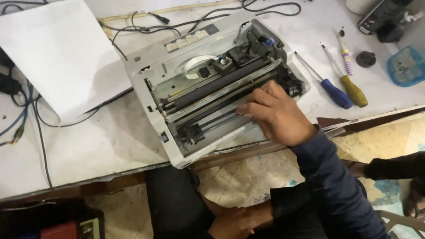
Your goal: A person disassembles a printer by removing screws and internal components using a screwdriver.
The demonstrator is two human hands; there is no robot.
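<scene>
Opened-up grey printer (187, 60) is sitting mid-frame on the white bench (97, 145), cover off. Right hand (273, 113) is reaching into its lower right side, fingers curled down onto the metal rails (222, 114), not clearly gripping anything. Left hand (232, 226) is resting loosely down on the lap. Pushing sideways there could be bending a rail or dragging the printer off the bench edge, I'd guess

Opened printer (214, 83) at worktop (97, 145) centre, near front edge. Right hand (273, 111) rests in its front-right part. Paper sheet (58, 51) to the left, toward back-left corner. Two screwdrivers (340, 88) just right of printer. Cables (6, 101) along left edge. Left hand (232, 225) below front edge, on lap.
</scene>
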